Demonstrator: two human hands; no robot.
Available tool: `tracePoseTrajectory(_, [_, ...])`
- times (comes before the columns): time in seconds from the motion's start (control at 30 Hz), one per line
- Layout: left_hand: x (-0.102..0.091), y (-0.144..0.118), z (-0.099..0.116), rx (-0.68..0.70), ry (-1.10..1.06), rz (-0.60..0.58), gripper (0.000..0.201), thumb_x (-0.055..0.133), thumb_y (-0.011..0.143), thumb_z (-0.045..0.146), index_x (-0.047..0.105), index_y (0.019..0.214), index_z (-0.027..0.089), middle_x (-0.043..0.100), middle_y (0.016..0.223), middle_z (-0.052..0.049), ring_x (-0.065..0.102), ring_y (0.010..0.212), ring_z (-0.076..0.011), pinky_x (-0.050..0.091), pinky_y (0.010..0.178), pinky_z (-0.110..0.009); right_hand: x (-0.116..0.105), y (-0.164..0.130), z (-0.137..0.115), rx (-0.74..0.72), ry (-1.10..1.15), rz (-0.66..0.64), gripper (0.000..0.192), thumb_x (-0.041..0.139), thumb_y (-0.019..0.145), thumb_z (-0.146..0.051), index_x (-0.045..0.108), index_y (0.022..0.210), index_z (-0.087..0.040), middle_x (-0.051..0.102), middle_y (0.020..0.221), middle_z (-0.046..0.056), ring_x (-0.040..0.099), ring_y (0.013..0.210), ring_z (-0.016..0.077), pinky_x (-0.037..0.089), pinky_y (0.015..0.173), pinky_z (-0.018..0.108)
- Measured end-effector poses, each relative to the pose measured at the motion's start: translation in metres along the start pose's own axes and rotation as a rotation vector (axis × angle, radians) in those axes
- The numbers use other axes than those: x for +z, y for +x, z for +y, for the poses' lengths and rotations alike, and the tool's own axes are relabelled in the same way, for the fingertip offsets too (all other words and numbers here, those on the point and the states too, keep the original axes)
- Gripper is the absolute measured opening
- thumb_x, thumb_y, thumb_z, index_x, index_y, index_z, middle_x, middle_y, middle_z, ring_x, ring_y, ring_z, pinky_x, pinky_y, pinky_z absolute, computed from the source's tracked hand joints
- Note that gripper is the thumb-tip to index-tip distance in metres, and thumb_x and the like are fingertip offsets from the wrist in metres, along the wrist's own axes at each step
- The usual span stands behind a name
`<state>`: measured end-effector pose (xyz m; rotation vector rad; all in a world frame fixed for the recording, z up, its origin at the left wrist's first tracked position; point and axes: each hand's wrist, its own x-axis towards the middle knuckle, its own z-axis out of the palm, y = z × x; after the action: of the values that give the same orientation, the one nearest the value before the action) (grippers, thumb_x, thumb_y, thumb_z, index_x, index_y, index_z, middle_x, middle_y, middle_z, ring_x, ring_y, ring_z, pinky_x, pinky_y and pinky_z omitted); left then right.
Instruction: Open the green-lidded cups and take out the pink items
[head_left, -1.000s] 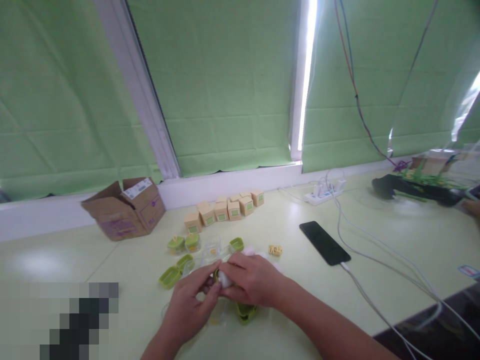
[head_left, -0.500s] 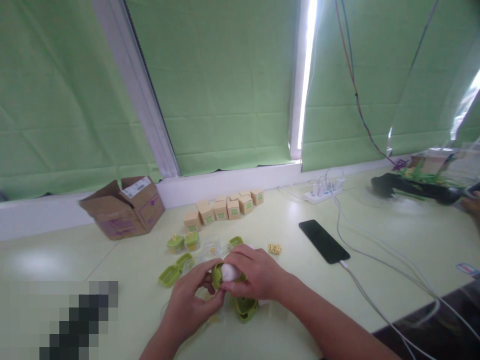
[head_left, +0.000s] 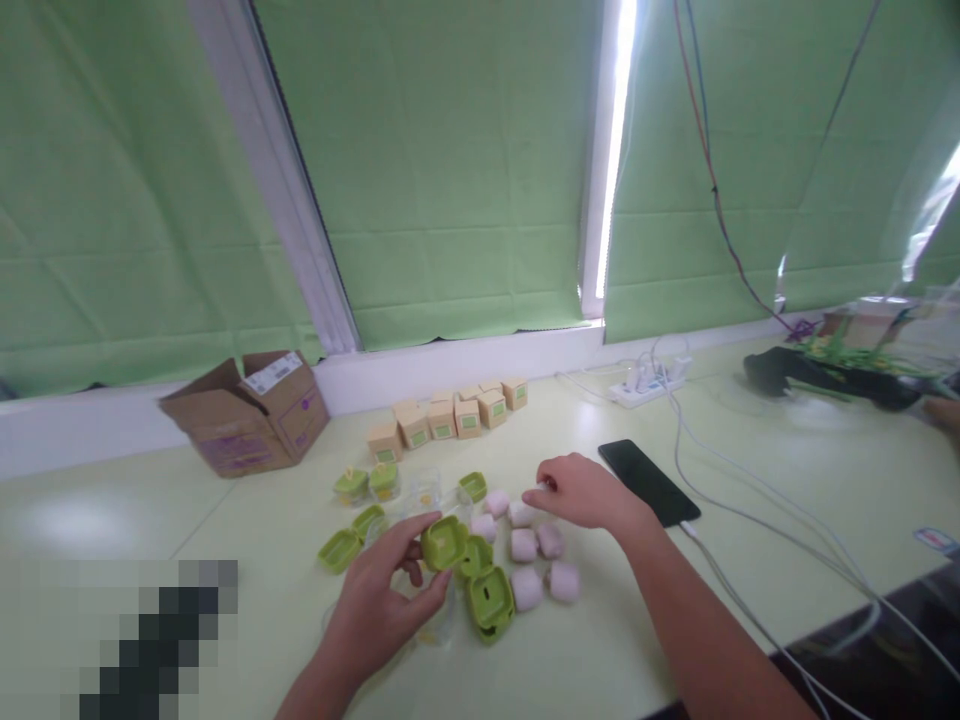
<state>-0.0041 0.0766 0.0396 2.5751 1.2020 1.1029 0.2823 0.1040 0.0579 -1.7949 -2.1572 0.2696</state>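
Note:
My left hand (head_left: 386, 590) pinches a small green plastic box (head_left: 444, 545) between thumb and fingers, its hollow side facing me. My right hand (head_left: 581, 490) is to the right, fingers curled together above the table; a pale bit shows at the fingertips, too hidden to name. Beneath and in front of it stand several pale pinkish-white cylinders (head_left: 524, 544). Close to the left hand's box are further green box pieces (head_left: 491, 600) and an opened green box (head_left: 340, 550).
Two lidded clear cups (head_left: 351, 487) and a clear container (head_left: 425, 490) stand behind. Several small cardboard boxes (head_left: 441, 418) line the back beside an open carton (head_left: 255, 420). A phone (head_left: 649, 483) with its cable, a power strip (head_left: 649, 385) and black netting-like items (head_left: 825, 380) lie right.
My right hand has left the green box and moved right, over where a small yellow bundle lay. The white cylinder is gone from the box's mouth. Several cylinders are now uncovered.

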Motion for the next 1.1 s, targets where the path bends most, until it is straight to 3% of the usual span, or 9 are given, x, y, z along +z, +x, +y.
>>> tracePoseTrajectory(0.17, [0.001,0.0,0.0,0.025,0.021,0.026,0.042,0.062,0.075,0.023,0.055,0.117,0.02,0.068,0.094,-0.003,0.057,0.053,-0.0082,0.054,0.056,-0.023,-0.005,-0.003,0.018,0.195,-0.1,-0.18,0.041,0.051,0.081,-0.052,0.07,0.087,-0.016,0.07,0.086,0.013,0.065,0.077,0.0225,0.041,0.061,0.027])
tracePoseTrajectory(0.3, [0.001,0.001,-0.001,0.034,0.019,0.031,0.042,0.063,0.075,0.023,0.056,0.116,0.021,0.068,0.099,-0.004,0.06,0.058,-0.0095,0.053,0.054,-0.022,-0.007,-0.005,0.023,0.263,-0.06,-0.296,0.039,0.052,0.08,-0.047,0.069,0.089,-0.014,0.07,0.076,0.012,0.065,0.062,0.0201,0.042,0.055,0.027])
tracePoseTrajectory(0.43, [0.001,0.001,0.001,0.03,0.013,0.036,0.041,0.062,0.075,0.022,0.057,0.115,0.021,0.069,0.099,-0.004,0.062,0.059,-0.0101,0.053,0.054,-0.022,-0.001,-0.004,0.025,0.245,0.017,-0.393,0.034,0.053,0.078,-0.042,0.07,0.083,-0.012,0.07,0.068,0.011,0.064,0.051,0.018,0.042,0.051,0.027])
tracePoseTrajectory(0.7, [0.0,0.002,0.002,0.028,0.001,0.032,0.041,0.061,0.075,0.022,0.057,0.116,0.021,0.069,0.102,-0.005,0.063,0.061,-0.0107,0.055,0.055,-0.023,0.001,-0.004,0.024,0.215,0.037,-0.414,0.038,0.048,0.082,-0.044,0.071,0.083,-0.013,0.07,0.07,0.011,0.063,0.05,0.0179,0.044,0.054,0.028])
tracePoseTrajectory(0.8, [0.0,0.002,0.002,0.039,-0.003,0.036,0.041,0.062,0.075,0.022,0.057,0.116,0.021,0.069,0.102,-0.005,0.063,0.062,-0.0107,0.054,0.054,-0.022,-0.002,-0.004,0.024,0.218,-0.015,-0.331,0.041,0.048,0.082,-0.048,0.07,0.087,-0.014,0.071,0.077,0.012,0.065,0.058,0.0205,0.043,0.055,0.029])
tracePoseTrajectory(0.93, [0.001,0.001,0.001,0.049,-0.009,0.03,0.04,0.063,0.076,0.022,0.057,0.116,0.021,0.068,0.107,-0.007,0.063,0.066,-0.0114,0.054,0.055,-0.021,-0.006,-0.003,0.016,0.153,-0.104,-0.023,0.039,0.048,0.084,-0.049,0.069,0.083,-0.016,0.069,0.083,0.011,0.063,0.078,0.024,0.04,0.061,0.029])
tracePoseTrajectory(1.0, [0.002,0.001,0.0,0.065,-0.011,0.038,0.039,0.064,0.077,0.024,0.058,0.116,0.021,0.068,0.108,-0.008,0.064,0.067,-0.0119,0.055,0.056,-0.022,-0.007,-0.002,0.005,0.012,-0.013,0.09,0.033,0.047,0.088,-0.044,0.067,0.082,-0.018,0.068,0.081,0.007,0.061,0.076,0.0191,0.039,0.064,0.027])
tracePoseTrajectory(1.1, [0.003,0.0,-0.002,0.084,0.006,0.053,0.04,0.066,0.077,0.025,0.059,0.116,0.021,0.069,0.107,-0.007,0.064,0.066,-0.012,0.056,0.06,-0.024,-0.005,-0.004,-0.018,-0.269,0.192,0.153,0.026,0.05,0.09,-0.037,0.066,0.082,-0.019,0.063,0.073,0.001,0.056,0.069,0.0126,0.038,0.064,0.023])
